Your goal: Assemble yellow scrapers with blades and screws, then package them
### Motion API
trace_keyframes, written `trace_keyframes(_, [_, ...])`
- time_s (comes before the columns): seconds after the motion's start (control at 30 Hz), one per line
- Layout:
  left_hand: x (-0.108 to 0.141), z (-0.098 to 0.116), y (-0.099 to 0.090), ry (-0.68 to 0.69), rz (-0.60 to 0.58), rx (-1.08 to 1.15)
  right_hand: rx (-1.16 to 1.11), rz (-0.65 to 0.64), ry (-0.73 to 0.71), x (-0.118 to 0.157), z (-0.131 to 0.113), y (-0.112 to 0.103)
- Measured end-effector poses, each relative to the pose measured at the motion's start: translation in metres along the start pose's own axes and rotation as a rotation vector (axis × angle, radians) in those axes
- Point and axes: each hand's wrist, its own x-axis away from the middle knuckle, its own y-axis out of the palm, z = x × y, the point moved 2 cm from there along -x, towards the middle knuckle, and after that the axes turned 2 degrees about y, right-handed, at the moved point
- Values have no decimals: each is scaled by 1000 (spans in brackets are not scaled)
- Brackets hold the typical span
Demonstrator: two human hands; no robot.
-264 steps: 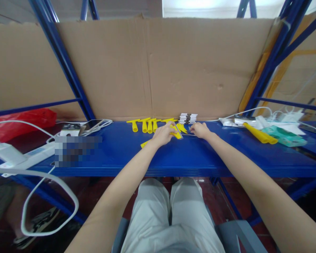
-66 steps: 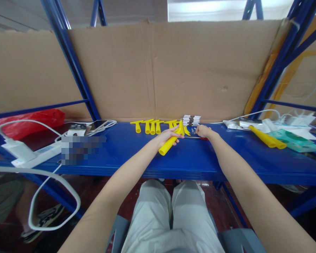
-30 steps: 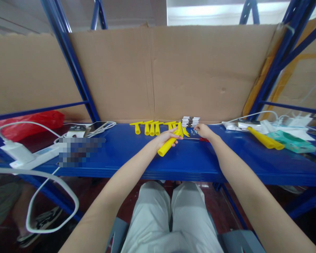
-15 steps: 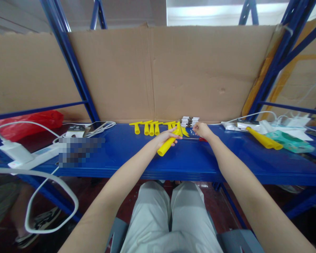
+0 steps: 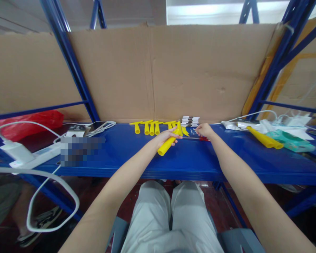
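- The left hand (image 5: pixel 168 138) grasps a yellow T-shaped piece (image 5: pixel 165 147), smooth and plastic-looking; its hollow round handle slants toward the person, with the crossbar end at the fingers, above the middle of the desk (image 5: pixel 184 160).
- The right hand (image 5: pixel 204 130) is low, its fingers bunched beside small pale bits (image 5: pixel 192 131); whether it pinches one, I cannot tell.
- Just below that hand shows something red (image 5: pixel 204 139), partly hidden, with a thin straight rod (image 5: pixel 191 137) pointing left from it.
- Behind the hands is a stack of flat white pieces (image 5: pixel 190 121) with dark middles; thin yellow pieces (image 5: pixel 185 131) lie just in front of it.
- Left of these, more yellow T-shapes (image 5: pixel 149 129) line the back, round open ends facing forward.
- Creased brown cardboard (image 5: pixel 152 70) walls off the rear edge.
- Glossy blue surface stretches from both hands to the straight front edge, and sideways between the white power strip (image 5: pixel 38 154) and the crinkled green packet (image 5: pixel 291 140).
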Motion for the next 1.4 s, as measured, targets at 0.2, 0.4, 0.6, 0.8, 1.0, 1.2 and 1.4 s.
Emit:
trace_keyframes(0.2, [-1,0,-1,-1,-2,13,-105,-23,17,3,-5,1])
trace_keyframes(0.4, [1,0,-1,-9,3,30,-152,-25,25,4,-6,2])
trace_keyframes(0.6, [0,0,-1,-1,-5,27,-225,-14,12,3,-7,3])
trace_keyframes(0.8, [-2,-1,-3,-5,-17,34,-347,-5,-110,12,-20,0])
trace_keyframes(1.0, [-3,-2,-5,1,-92,48,-451,-82,-307,27,-42,2])
trace_keyframes(1.2, [-3,-1,-6,46,-144,44,-503,-153,-406,36,-53,9])
trace_keyframes(1.4, [-1,1,-4,43,-134,49,-527,-156,-409,40,-53,11])
